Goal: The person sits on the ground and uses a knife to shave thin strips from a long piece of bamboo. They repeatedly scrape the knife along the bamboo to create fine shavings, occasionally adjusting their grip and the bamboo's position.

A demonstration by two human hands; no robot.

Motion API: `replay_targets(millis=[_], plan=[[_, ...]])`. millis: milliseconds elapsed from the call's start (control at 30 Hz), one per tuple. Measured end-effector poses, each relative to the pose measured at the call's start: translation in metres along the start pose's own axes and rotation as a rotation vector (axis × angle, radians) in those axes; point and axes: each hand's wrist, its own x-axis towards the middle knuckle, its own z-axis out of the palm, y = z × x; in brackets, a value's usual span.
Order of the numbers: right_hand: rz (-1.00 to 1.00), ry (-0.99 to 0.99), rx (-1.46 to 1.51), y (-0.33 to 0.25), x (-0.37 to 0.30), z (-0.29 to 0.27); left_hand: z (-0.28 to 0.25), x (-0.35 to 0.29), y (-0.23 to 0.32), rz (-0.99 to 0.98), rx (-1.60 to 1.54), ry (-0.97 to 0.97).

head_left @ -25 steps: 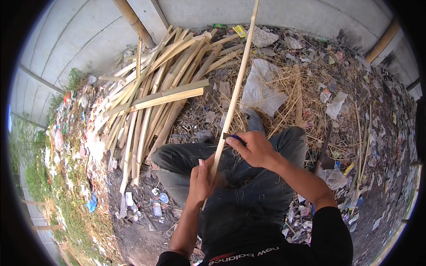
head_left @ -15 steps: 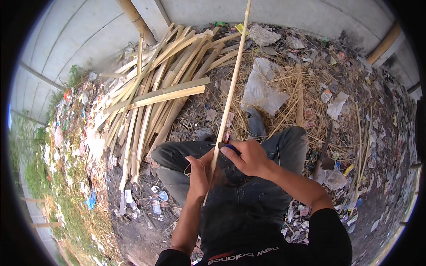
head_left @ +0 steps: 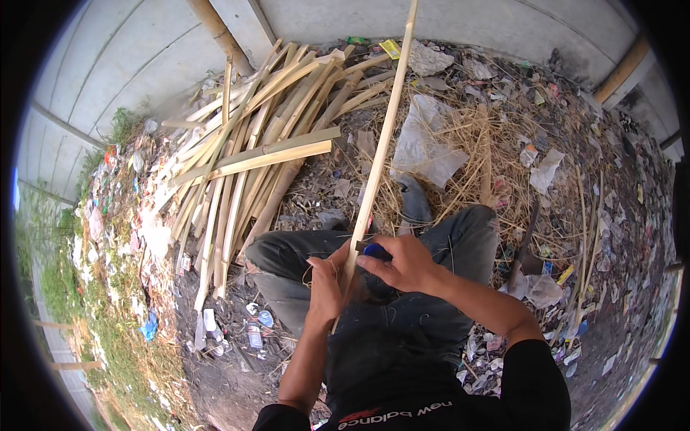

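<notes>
A long, pale bamboo strip point(head_left: 382, 144) runs from my lap up toward the far wall, tilted slightly to the right. My left hand point(head_left: 328, 289) is closed round its lower part, and the strip's near end shows below that hand. In my right hand point(head_left: 404, 264) is a knife point(head_left: 376, 251) with a blue handle. Its short dark blade meets the strip's right edge just above my left hand. Part of the handle is hidden by my fingers. A thin, curled shaving lies across my left hand.
A pile of bamboo strips point(head_left: 251, 151) lies ahead on the left, before a grey wall point(head_left: 474, 25). Straw-like shavings point(head_left: 467, 154) and a whitish plastic sheet point(head_left: 427, 147) lie ahead to the right. Litter covers the ground around my crossed legs point(head_left: 463, 244).
My right hand and the knife have come slightly nearer to me along the strip. The strip's far end has shifted a little to the right.
</notes>
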Motion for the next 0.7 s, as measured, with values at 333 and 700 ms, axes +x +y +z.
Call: replay_targets(millis=[333,700], plan=[[0.048,-0.156,0.116,0.000,-0.007,0.017,-0.007,-0.002,-0.007,0.020,-0.049,-0.059],[0.121,-0.093,0.587,0.003,0.000,-0.014,-0.007,-0.001,-0.012,0.094,0.125,0.035]])
